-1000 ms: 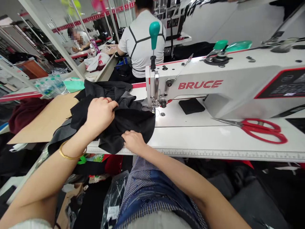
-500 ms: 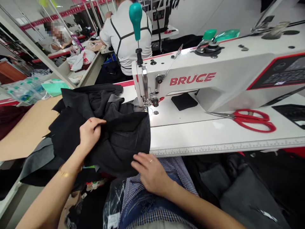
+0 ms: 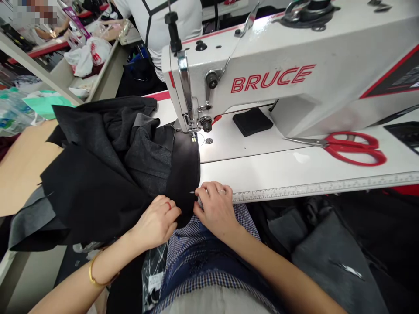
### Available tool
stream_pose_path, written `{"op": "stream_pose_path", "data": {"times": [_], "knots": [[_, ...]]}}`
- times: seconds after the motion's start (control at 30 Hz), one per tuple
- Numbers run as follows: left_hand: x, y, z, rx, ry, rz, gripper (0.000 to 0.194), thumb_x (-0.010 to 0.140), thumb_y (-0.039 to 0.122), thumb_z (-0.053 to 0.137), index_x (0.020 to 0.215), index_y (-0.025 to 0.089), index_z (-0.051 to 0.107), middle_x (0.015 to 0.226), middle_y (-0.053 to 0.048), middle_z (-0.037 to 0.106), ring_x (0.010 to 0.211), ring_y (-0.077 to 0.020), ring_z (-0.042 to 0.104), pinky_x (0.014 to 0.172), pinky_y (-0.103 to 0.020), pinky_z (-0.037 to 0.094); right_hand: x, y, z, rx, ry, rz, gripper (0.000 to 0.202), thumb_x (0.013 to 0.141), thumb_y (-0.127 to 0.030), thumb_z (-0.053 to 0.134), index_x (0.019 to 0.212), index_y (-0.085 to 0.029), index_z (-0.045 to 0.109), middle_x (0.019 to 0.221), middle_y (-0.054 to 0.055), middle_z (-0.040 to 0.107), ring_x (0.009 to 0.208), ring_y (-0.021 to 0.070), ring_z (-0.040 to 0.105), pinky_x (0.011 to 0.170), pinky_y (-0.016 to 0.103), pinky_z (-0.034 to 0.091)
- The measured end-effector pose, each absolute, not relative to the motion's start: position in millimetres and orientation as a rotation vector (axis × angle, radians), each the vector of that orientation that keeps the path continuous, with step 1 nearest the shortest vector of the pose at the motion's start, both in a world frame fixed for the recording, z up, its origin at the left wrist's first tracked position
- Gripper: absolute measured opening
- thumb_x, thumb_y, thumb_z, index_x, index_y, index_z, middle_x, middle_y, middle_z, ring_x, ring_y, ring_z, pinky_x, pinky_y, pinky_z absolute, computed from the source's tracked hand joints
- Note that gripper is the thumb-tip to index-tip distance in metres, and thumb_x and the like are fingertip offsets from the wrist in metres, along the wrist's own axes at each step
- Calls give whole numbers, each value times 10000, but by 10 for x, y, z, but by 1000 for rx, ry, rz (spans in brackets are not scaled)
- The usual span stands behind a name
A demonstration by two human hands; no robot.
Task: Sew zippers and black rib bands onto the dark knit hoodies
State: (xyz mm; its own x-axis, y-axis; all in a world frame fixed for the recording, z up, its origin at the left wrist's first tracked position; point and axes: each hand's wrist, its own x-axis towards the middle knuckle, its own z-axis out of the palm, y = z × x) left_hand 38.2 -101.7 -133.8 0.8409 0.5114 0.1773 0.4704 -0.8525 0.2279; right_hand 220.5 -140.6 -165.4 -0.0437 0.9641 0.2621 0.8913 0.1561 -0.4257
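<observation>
A dark grey and black garment piece (image 3: 131,152) lies bunched on the sewing machine table, with a flat black band (image 3: 183,168) along its right edge. The band runs up under the presser foot (image 3: 194,137) of the white sewing machine (image 3: 278,83). My left hand (image 3: 157,221) is closed on the lower part of the band, fingers curled over the cloth. At the band's right edge, my right hand (image 3: 216,209) has its fingers bent and closed on the cloth. A small pale sliver beside its fingertips is too small to make out.
Red-handled scissors (image 3: 355,148) and a folded black cloth piece (image 3: 252,121) lie on the machine bed. A ruler strip (image 3: 294,192) lines the table's front edge. More dark cloth (image 3: 334,253) is at the lower right. A person in a white top (image 3: 176,26) sits beyond the machine.
My left hand has moved right and down to the band's lower end. My right hand has risen slightly and curled its fingers. The band now lies flatter, and the view is closer to the machine.
</observation>
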Motion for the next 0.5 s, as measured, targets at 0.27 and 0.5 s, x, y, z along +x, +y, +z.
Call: {"op": "stream_pose_path", "data": {"times": [0.27,0.5], "knots": [[303,-988,-1266,2721,1035,508,254,847,200,476,1093,148,508,778,-24,640,593,-100,547,610,-234,443,2074,-1341,-1682,-1391,-1368,920,95,779,-182,435,862,-176,479,861,55,596,758,158,543,699,303,434],[284,-1021,-1198,3060,734,357,399,775,61,389,1167,73,460,572,-1,479,554,-134,470,555,-281,397,2010,-1372,-1693,-1076,-825,1698,183,783,-327,521,819,-149,533,616,-27,513,554,93,472,521,202,405]]}}
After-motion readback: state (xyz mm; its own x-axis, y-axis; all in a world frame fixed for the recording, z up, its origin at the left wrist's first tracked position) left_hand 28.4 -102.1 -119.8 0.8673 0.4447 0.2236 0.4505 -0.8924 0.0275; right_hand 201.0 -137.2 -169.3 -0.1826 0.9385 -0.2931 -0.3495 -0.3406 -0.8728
